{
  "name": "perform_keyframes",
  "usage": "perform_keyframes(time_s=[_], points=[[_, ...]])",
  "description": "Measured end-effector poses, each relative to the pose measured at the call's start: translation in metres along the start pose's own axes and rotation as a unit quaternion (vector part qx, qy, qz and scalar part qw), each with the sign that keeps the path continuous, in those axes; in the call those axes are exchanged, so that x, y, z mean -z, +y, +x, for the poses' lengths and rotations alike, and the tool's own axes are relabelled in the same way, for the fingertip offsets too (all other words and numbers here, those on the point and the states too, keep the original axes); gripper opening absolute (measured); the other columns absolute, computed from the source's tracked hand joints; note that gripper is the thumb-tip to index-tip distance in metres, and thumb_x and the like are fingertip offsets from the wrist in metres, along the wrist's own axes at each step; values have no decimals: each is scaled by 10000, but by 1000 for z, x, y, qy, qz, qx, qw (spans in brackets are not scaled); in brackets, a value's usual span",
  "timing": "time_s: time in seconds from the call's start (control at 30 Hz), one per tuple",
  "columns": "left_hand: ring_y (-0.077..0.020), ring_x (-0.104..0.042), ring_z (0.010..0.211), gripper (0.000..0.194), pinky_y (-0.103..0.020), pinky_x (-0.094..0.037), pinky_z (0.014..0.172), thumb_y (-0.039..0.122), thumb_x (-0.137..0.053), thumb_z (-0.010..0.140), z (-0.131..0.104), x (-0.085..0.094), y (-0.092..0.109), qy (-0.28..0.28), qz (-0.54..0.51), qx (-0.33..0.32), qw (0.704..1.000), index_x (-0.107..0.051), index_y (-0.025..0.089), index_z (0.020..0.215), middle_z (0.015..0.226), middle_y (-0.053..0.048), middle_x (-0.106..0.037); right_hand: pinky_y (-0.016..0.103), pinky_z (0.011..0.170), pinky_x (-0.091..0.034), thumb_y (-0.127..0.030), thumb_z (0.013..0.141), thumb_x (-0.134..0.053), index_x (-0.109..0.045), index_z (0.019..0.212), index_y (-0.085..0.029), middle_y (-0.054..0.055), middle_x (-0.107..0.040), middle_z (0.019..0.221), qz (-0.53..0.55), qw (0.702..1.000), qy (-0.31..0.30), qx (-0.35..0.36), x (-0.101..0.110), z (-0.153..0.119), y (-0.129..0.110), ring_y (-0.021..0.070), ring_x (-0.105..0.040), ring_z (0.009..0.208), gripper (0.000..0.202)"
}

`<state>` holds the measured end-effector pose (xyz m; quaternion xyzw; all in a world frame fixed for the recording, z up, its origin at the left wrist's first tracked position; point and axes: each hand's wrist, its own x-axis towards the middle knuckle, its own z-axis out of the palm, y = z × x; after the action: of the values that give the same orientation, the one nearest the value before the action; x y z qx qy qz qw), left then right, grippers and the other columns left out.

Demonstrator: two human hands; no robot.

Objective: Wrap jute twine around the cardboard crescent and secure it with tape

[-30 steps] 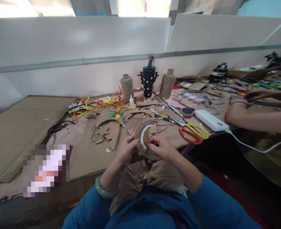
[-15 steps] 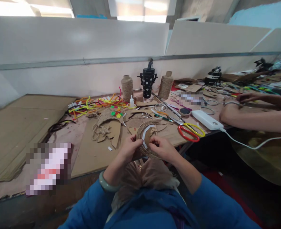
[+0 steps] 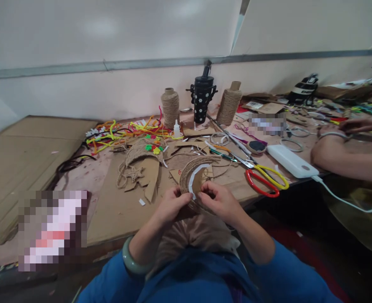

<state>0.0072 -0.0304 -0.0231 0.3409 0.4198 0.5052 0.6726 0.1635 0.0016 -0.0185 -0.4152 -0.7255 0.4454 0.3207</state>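
Observation:
A curved piece wound with brown twine (image 3: 186, 179) is held between both hands at the table's near edge. A white strip (image 3: 193, 180) runs along its inner curve over cardboard. My left hand (image 3: 174, 205) grips its left side, the thumb at the strip's lower end. My right hand (image 3: 221, 201) pinches its lower right part, thumb and index finger close to the strip. Beyond and to the left lies a twine-wrapped crescent (image 3: 141, 152) with red, green and yellow flowers, beside a twine star (image 3: 134, 174).
Scissors with red and yellow handles (image 3: 264, 180) and a white power bank (image 3: 292, 160) lie to the right. Twine spools (image 3: 170, 107), a black tumbler (image 3: 202, 99) and a glue bottle (image 3: 176, 128) stand behind. Another person's arm (image 3: 346, 153) rests at the right.
The camera view has tilted down and come closer to the table. My left thumb has slid lower, to the bottom end of the white strip. Both hands still hold the curved piece.

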Motion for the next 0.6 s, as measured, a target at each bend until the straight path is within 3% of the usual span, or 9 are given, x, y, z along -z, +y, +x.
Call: perform_keyframes(time_s=[0.3,0.43,0.6], points=[[-141,-566,527,276,-264,-450,558,303,-790,570,1,3,-5,56,16,26,998,-695,97,728,609,-32,-659,233,556,-374,-303,793,-509,-554,745,-195,-28,-526,620,9,1000,-27,2,3,1,8,116,-479,589,127],[-161,-603,579,257,-271,-471,609,317,-764,610,0,1,-4,94,21,6,995,-698,115,756,629,-39,-687,232,588,-404,-346,850,-502,-612,881,-198,-11,-614,702,11,999,-38,24,20,-2,14,125,-545,635,186],[-211,-657,634,268,-307,-505,635,306,-778,593,0,-3,-3,125,4,-9,992,-703,135,787,651,-48,-713,243,578,-401,-327,860,-501,-615,901,-203,-4,-632,696,-44,997,-16,68,44,-11,32,136,-567,627,173]])
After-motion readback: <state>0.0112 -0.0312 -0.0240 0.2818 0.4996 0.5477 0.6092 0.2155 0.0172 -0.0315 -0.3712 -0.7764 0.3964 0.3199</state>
